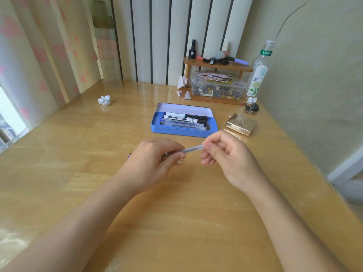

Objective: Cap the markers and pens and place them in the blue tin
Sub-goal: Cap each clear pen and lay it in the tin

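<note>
The blue tin [176, 131] lies open on the wooden desk, its lid tilted back. Inside it rest two black-and-white markers [184, 117] and clear pens [182, 124], all lying lengthwise. Just in front of the tin, above the desk, both my hands hold one clear pen [193, 149]. My left hand [155, 163] grips the pen's barrel. My right hand [225, 154] pinches the pen's right end, where a clear cap seems to sit; my fingers hide the joint. A small dark blue tip shows at the left edge of my left hand.
A gold square box [241, 124] sits right of the tin. Behind it stand a wooden shelf [218, 65] with small bottles, a clear plastic box [218, 85] and an empty bottle [259, 69]. Crumpled paper [104, 100] lies at the left. Walls close in on the left and right.
</note>
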